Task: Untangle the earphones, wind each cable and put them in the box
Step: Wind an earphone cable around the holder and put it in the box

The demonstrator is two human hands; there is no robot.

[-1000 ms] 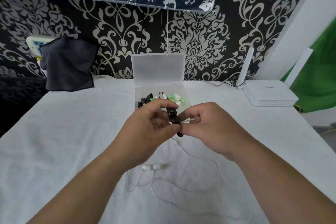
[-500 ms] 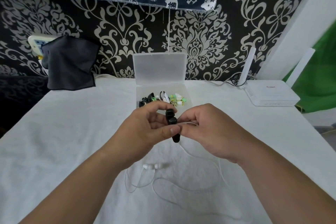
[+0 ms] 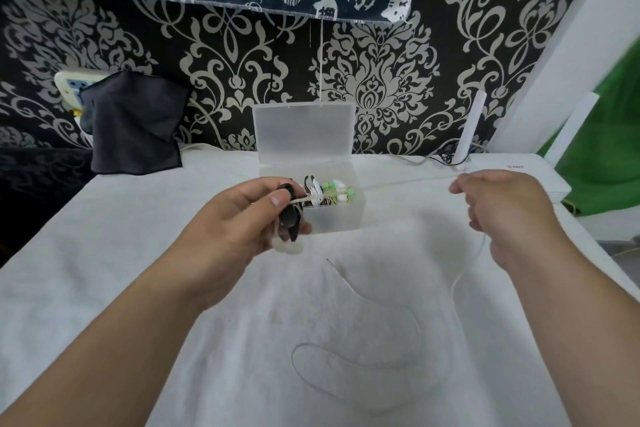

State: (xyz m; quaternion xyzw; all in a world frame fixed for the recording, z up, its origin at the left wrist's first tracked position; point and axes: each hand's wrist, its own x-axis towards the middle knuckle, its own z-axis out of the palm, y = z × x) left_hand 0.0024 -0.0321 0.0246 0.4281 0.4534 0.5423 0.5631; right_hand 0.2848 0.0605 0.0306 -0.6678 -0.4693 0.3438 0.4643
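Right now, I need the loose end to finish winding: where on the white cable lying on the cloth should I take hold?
Pinch the dark plug at the free end of the cable, from above, fingers across its sides. It lies flat and alone on the cloth, clear of the loops; the left hand and right hand hold the other stretch.

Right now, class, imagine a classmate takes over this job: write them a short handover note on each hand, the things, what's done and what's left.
Left hand: grips a small black item, with the white cable under its thumb.
Right hand: pinches the same cable, drawn straight between the hands; the rest loops on the white cloth.
Box: open, behind the left hand; green earphones and others lie inside.
Done: those are stowed.
Left: wind the white cable and box it.
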